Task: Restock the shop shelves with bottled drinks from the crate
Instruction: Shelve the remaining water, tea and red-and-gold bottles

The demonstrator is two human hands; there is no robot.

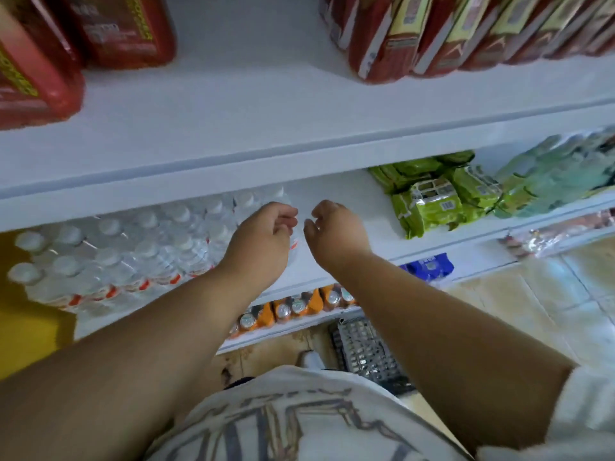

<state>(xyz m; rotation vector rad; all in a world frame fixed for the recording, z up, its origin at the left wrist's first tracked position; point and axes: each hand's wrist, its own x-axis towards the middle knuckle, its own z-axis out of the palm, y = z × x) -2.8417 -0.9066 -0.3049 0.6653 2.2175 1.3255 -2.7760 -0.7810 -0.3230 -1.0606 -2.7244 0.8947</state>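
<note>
Both hands up at the middle shelf (332,261), side by side. Left hand (263,234) curled over the end bottle (293,242) of the water-bottle rows (133,254); only a sliver of clear plastic and red label showing past the knuckles, so whether actually gripped or just touched cannot be told. Right hand (336,231) just beside it on the open side, fingers loosely bent, holding nothing visible. Crate (366,354) far below the hands, on the floor by the foot, grey mesh; contents not readable.

Risks, as a judgement:
- Tipping the end bottle outward, toward the right hand, since nothing backs it on that side.
- Nudging the packed rows left of the grip and setting off a domino fall; bottles standing tight, caps close together.
- Knuckles catching the upper shelf's front edge (299,151) directly above the hands on the way out; clearance there looks tight.
- A bottle rolling off the shelf lip just under the wrists, down onto the orange-capped drinks (293,307).

Room to move:
- Bare white shelf stretching right of the right hand, up to the green packets (432,201); best spot for further bottles.
- No room left of the left hand: rows full.
- Withdrawal path straight back toward the body, below the overhanging edge, then down to the crate.
</note>
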